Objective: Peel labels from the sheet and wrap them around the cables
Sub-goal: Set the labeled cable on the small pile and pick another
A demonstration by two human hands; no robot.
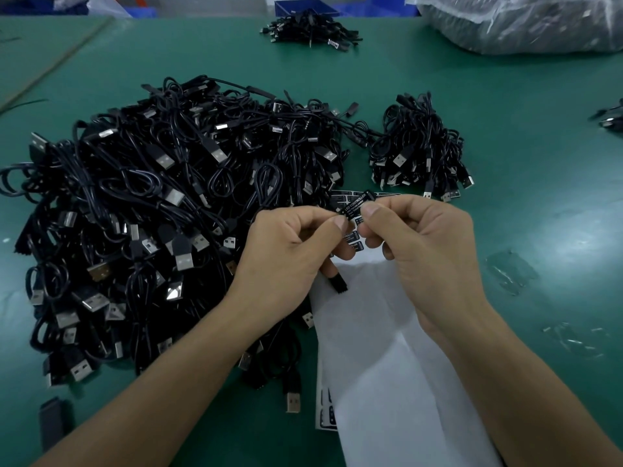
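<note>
In the head view, the left hand [293,251] and the right hand [424,257] meet over the middle of the desk [505,123]. Each pinches one end of a black label [354,205] between thumb and forefinger, and the label is stretched flat between them, probably so the glue side stays off the fingers. The left hand's lower fingers curl round a cable [338,284], whose black plug sticks out below the palm. Whether the label already touches the cable cannot be told.

The sheet [387,332] lies right under the hands and runs back toward the desk's near edge, so the next label is close. Its white backing looks mostly bare here.

The big heap of cables [151,214] fills the left side and touches the sheet's left edge. A smaller bundle [418,150] sits just beyond the hands. A third pile [306,28] and a plastic bag [522,21] lie along the far edge. The open room is to the right of the sheet, which looks like the likeliest place to put finished cables.
</note>
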